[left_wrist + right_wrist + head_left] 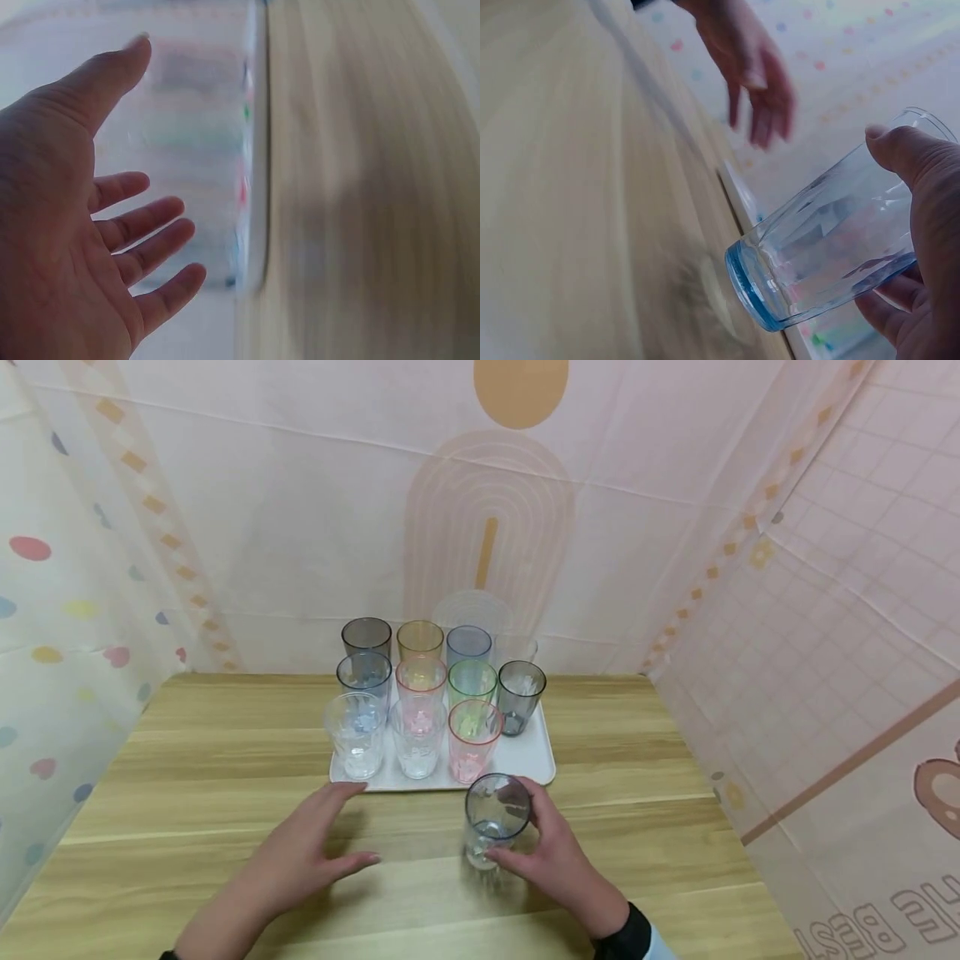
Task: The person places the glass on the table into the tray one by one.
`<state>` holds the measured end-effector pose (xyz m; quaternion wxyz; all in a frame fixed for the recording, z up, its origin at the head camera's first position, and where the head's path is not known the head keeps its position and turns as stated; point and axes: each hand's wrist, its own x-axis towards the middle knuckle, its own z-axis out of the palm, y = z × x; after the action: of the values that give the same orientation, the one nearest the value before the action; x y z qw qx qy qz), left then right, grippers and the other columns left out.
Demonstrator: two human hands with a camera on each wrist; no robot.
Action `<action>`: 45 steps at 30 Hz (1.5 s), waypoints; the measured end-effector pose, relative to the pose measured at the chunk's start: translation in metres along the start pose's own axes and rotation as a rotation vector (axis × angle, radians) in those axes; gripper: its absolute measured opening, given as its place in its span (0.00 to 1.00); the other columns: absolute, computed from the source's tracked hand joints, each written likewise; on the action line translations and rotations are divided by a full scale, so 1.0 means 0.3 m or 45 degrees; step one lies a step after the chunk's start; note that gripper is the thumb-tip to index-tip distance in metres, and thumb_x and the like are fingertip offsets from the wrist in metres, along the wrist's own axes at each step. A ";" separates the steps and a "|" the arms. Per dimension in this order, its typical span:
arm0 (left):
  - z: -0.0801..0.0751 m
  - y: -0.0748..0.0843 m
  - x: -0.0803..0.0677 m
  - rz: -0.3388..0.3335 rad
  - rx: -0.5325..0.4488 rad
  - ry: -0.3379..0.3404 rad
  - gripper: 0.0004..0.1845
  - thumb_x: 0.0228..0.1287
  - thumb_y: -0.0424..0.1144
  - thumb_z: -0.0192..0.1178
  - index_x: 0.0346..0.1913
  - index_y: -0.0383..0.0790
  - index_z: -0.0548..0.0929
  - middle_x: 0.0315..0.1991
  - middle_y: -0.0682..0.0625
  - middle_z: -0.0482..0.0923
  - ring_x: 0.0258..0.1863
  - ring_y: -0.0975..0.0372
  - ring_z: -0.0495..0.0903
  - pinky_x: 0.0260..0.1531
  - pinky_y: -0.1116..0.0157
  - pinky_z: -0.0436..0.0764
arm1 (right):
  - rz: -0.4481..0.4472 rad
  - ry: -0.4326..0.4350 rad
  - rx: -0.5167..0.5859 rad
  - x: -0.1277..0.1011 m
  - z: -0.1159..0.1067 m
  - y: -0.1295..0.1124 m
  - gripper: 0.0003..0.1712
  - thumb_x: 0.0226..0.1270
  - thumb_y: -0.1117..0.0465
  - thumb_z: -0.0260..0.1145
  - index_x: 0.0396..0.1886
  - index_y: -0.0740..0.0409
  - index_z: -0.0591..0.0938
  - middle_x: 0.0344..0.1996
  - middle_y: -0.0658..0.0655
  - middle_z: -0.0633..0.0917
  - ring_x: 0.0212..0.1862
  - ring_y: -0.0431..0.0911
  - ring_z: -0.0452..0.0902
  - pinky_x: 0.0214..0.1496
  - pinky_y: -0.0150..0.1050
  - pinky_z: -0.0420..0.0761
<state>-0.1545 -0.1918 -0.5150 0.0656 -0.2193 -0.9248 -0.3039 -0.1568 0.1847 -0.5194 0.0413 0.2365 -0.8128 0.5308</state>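
We grip the blue-tinted transparent faceted tumbler (495,817) in the right hand (551,852), thumb and fingers curled round its wall, above the wooden table (187,793) just before the white tray (536,756). We judge it light, rigid and smooth-sided; hold mid-wall. The left hand (315,843) hovers unclenched, holding nothing.
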 end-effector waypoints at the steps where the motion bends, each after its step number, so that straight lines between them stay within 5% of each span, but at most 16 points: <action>1: -0.010 -0.019 -0.013 -0.027 0.023 0.010 0.50 0.60 0.56 0.85 0.78 0.38 0.73 0.73 0.39 0.77 0.72 0.40 0.77 0.68 0.35 0.77 | 0.014 0.023 -0.012 0.008 -0.015 0.008 0.57 0.56 0.63 0.90 0.82 0.52 0.68 0.69 0.57 0.83 0.69 0.54 0.82 0.72 0.53 0.82; 7: -0.050 -0.096 -0.065 -0.123 0.115 0.055 0.53 0.59 0.59 0.84 0.78 0.33 0.72 0.74 0.32 0.74 0.72 0.33 0.73 0.67 0.29 0.73 | 0.049 0.142 -0.068 0.073 -0.107 0.066 0.56 0.59 0.64 0.88 0.82 0.58 0.66 0.70 0.63 0.82 0.71 0.56 0.80 0.76 0.55 0.78; 17: -0.037 -0.132 -0.091 -0.182 0.149 0.011 0.56 0.62 0.66 0.79 0.80 0.31 0.70 0.77 0.29 0.69 0.74 0.30 0.70 0.69 0.27 0.70 | 0.111 0.210 -0.012 0.206 -0.200 0.125 0.53 0.69 0.64 0.83 0.84 0.57 0.61 0.76 0.63 0.75 0.77 0.58 0.73 0.81 0.58 0.71; 45: -0.027 -0.132 -0.086 -0.153 0.171 0.029 0.54 0.61 0.64 0.81 0.79 0.31 0.71 0.76 0.29 0.71 0.73 0.30 0.70 0.68 0.27 0.71 | 0.248 0.206 0.002 0.276 -0.184 0.207 0.50 0.72 0.62 0.81 0.85 0.56 0.61 0.75 0.65 0.77 0.78 0.59 0.72 0.82 0.61 0.68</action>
<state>-0.1493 -0.2345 -0.5362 0.0724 -0.1549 -0.9538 -0.2470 -0.2668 0.2253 -0.5214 0.0547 0.1130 -0.8256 0.5502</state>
